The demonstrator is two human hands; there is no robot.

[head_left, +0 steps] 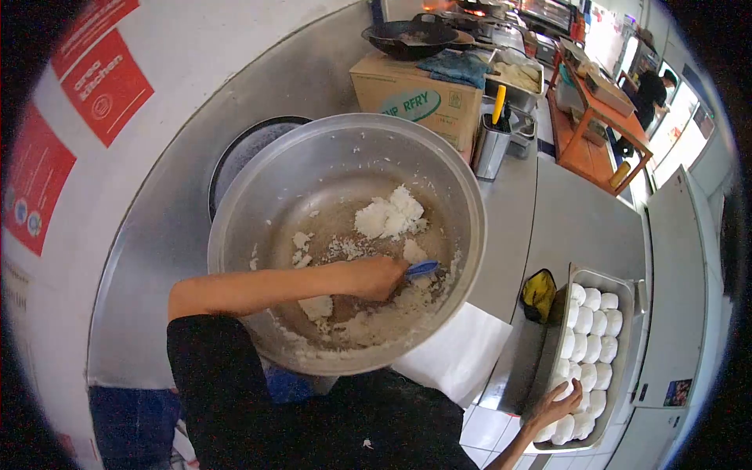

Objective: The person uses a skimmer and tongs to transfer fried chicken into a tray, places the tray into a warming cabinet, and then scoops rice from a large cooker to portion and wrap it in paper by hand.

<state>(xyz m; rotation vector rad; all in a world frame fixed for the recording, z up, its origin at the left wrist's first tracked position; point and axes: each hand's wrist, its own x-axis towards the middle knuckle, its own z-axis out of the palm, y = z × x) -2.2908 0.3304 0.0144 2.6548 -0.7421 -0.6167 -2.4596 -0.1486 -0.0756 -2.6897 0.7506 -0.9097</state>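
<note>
Inside a large round metal pot (352, 129), my left hand (376, 278) is closed around a blue-handled utensil (423, 268); its far end is hidden among the rice. Clumps of white rice (388, 215) lie on the pot's bottom, and more grains cling to its near side. Over at the right, my right hand (558, 405) has its fingers apart at the near left part of a metal tray (627, 290). Rows of rounded white pieces (599, 323) fill this tray, and the fingers touch or hover over some of them.
A white sheet (462, 352) lies beside the pot. Beyond are a cardboard box (423, 94), a black wok (407, 39), a metal holder (491, 149) with a yellow-handled tool, and an orange table (603, 102). A yellow-and-black item (538, 295) is near the tray. A person (650, 94) stands far right.
</note>
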